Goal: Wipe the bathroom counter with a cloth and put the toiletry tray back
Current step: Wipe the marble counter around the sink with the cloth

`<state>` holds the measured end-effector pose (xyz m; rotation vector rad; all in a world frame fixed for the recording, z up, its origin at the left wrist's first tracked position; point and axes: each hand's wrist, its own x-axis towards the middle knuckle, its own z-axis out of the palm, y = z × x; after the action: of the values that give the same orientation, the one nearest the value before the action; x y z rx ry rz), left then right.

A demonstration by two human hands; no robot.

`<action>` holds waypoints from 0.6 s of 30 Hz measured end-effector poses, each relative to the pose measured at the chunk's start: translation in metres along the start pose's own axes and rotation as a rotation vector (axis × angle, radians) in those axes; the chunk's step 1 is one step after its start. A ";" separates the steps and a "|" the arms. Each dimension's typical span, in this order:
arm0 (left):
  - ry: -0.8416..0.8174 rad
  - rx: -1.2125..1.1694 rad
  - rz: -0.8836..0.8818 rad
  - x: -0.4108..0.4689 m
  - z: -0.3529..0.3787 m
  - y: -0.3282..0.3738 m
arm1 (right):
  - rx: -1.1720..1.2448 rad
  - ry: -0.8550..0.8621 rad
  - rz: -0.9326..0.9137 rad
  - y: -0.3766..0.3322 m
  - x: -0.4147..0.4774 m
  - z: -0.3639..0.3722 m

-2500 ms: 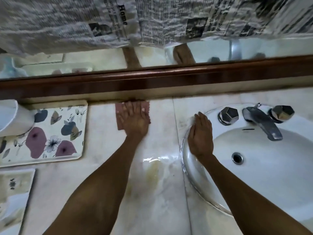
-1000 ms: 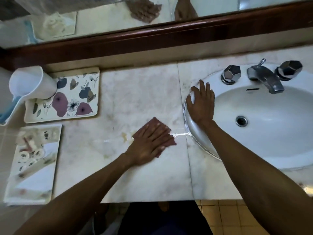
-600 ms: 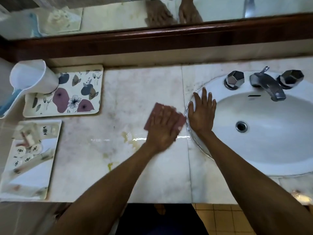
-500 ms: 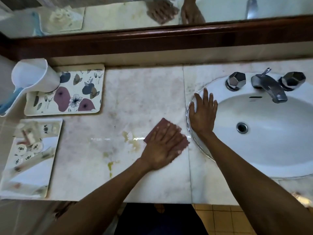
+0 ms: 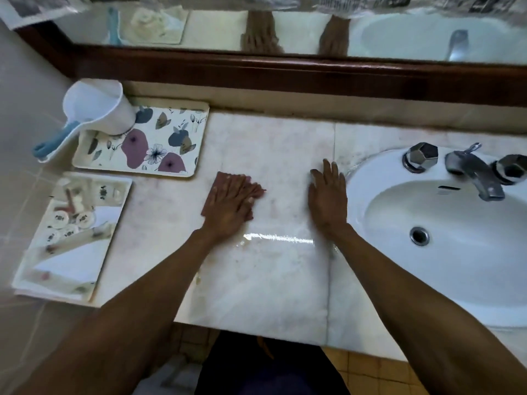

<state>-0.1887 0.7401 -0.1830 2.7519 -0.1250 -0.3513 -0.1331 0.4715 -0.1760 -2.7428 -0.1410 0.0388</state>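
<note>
While the left hand [image 5: 232, 205] lies flat with fingers spread on one reddish cloth [image 5: 221, 181], pressing it to the marble counter [image 5: 271, 280], the right hand [image 5: 328, 199] rests open and palm-down on the bare counter just left of the sink [image 5: 456, 266], gripping nothing. Two hands, one cloth, two trays. One floral tray [image 5: 171, 143] sits at the back left of the counter, near the wall; a single white scoop [image 5: 99, 106] with a blue handle stands on its back left corner, its handle reaching out past the tray's edge. Just in front of it, at the counter's left end, lies the toiletry tray [image 5: 68, 275], holding several small round white items and a few other toiletries too blurred to count or name. The cloth is near the floral tray's front right corner, apart from it. One faucet [image 5: 473, 172] stands between two faceted knobs [image 5: 422, 155] on the sink's back rim, and one drain [image 5: 419, 236] shows in the bowl. A wet streak [image 5: 276, 238] shines on the counter between the two wrists
</note>
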 end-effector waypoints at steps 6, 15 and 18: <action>0.066 0.155 0.092 -0.124 0.042 0.046 | 0.126 -0.047 0.018 -0.045 -0.011 0.036; 0.155 0.054 -0.180 -0.021 0.006 0.011 | 0.077 0.016 -0.015 -0.041 -0.015 0.044; 0.212 0.048 -0.134 -0.042 0.024 0.035 | 0.054 0.021 -0.011 -0.042 -0.016 0.045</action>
<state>-0.2371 0.7044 -0.1823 2.8309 0.1074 -0.0902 -0.1548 0.5252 -0.2014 -2.6880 -0.1467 0.0106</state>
